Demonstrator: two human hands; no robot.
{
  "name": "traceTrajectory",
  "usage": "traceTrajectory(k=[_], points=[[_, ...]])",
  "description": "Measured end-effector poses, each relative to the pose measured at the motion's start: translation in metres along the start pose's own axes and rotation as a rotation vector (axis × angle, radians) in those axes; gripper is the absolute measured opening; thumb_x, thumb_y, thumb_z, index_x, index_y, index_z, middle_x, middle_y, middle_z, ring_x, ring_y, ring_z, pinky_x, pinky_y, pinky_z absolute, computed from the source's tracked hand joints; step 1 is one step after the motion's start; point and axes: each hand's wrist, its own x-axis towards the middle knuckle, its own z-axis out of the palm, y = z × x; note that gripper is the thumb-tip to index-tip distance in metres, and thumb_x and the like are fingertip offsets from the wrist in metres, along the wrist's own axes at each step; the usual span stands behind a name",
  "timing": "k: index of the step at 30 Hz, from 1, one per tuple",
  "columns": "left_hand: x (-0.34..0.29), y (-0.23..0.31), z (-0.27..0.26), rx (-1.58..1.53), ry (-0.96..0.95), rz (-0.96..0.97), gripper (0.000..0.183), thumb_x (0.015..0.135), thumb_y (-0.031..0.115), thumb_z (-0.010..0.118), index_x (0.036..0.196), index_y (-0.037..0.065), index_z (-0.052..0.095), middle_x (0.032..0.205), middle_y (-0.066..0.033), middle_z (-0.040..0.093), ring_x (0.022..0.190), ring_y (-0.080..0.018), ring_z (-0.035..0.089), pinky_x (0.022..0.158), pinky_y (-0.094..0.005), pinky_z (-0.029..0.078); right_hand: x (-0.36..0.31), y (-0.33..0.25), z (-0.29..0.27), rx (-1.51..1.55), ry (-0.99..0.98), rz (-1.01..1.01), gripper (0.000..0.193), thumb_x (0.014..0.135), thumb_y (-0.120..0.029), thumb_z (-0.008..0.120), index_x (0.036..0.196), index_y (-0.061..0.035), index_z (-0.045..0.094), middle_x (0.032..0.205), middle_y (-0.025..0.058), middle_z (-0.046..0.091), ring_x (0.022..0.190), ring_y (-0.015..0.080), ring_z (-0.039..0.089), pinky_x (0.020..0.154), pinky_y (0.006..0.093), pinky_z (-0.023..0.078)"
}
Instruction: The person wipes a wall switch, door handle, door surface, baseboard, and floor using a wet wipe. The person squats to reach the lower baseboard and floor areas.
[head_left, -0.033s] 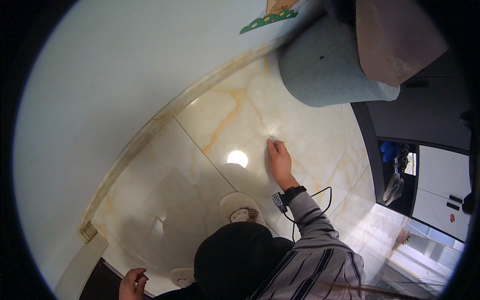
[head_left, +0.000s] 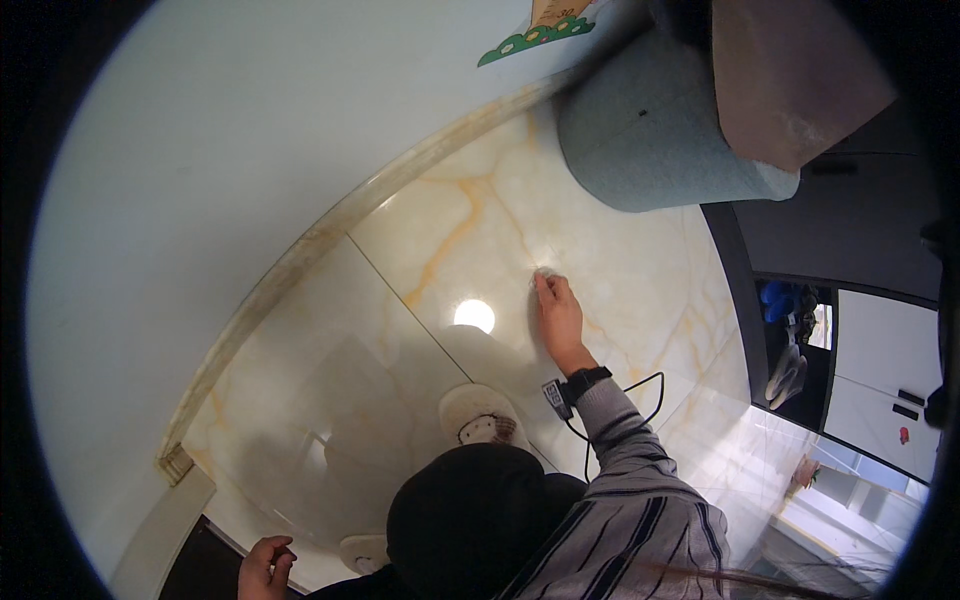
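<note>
My right hand (head_left: 560, 308) reaches down to the glossy cream marble floor (head_left: 630, 280). Its fingers are pinched together on something small and whitish (head_left: 543, 271) at the floor surface, too small to make out. A dark band with a small device (head_left: 556, 398) and a black cable (head_left: 655, 403) is on my right wrist. At the lower left, my left hand (head_left: 266, 568) hangs with loosely curled fingers, a gap between thumb and forefinger and nothing visible in it.
A grey-blue round-sided seat (head_left: 640, 140) stands at the far right. Beyond it are a shoe cabinet (head_left: 880, 350) and shoes (head_left: 788, 378). A pale wall with a marble skirting (head_left: 330, 225) curves along the left. My slippers (head_left: 478, 408) are below me.
My right hand has shifted very slightly farther away along the floor, fingers still pinched. My left hand has not visibly moved.
</note>
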Motion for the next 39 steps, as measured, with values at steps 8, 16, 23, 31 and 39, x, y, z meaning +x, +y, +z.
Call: traceTrajectory(k=[8,16,23,31,39], points=[[-0.001,-0.004,0.000,-0.023,0.001,-0.036,0.031,0.102,0.023,0.056,0.127,0.006,0.061,0.106,-0.0155,0.068,0.097,-0.0262,0.066,0.081,-0.0345,0.051,0.006,0.005,0.000,-0.117,-0.162,0.076,0.036,0.084,-0.003,0.061,0.120,-0.0028,0.065,0.110,0.0108,0.061,0.089,0.0309,0.065,0.075,0.0395,0.056],[-0.003,-0.001,-0.001,0.013,0.047,0.019,0.030,0.101,0.022,0.057,0.126,0.006,0.062,0.109,-0.0165,0.068,0.098,-0.0285,0.066,0.083,-0.0361,0.051,0.008,0.005,-0.002,-0.098,-0.024,-0.004,0.033,0.085,-0.004,0.060,0.117,-0.0047,0.067,0.105,0.0086,0.061,0.086,0.0289,0.065,0.073,0.0392,0.055],[-0.002,-0.001,0.001,0.006,0.027,0.014,0.029,0.101,0.022,0.057,0.124,0.005,0.063,0.109,-0.0166,0.068,0.098,-0.0292,0.066,0.084,-0.0359,0.051,0.014,0.007,-0.005,-0.078,0.071,-0.104,0.031,0.085,-0.004,0.060,0.115,-0.0037,0.068,0.104,0.0078,0.061,0.082,0.0289,0.065,0.070,0.0395,0.055],[-0.002,0.000,0.001,-0.003,0.034,0.010,0.028,0.100,0.019,0.058,0.124,0.005,0.063,0.107,-0.0163,0.068,0.096,-0.0294,0.066,0.082,-0.0358,0.051,0.009,0.005,-0.010,-0.117,-0.084,-0.046,0.032,0.085,-0.002,0.060,0.115,-0.0076,0.069,0.103,0.0085,0.062,0.085,0.0289,0.066,0.071,0.0401,0.055],[0.001,-0.005,0.001,0.000,0.042,0.034,0.028,0.100,0.018,0.059,0.125,0.005,0.063,0.108,-0.0154,0.068,0.096,-0.0280,0.067,0.080,-0.0350,0.052,0.009,0.007,-0.007,-0.091,-0.075,-0.036,0.034,0.083,-0.004,0.061,0.116,-0.0047,0.067,0.105,0.0095,0.062,0.083,0.0299,0.065,0.071,0.0403,0.054]])
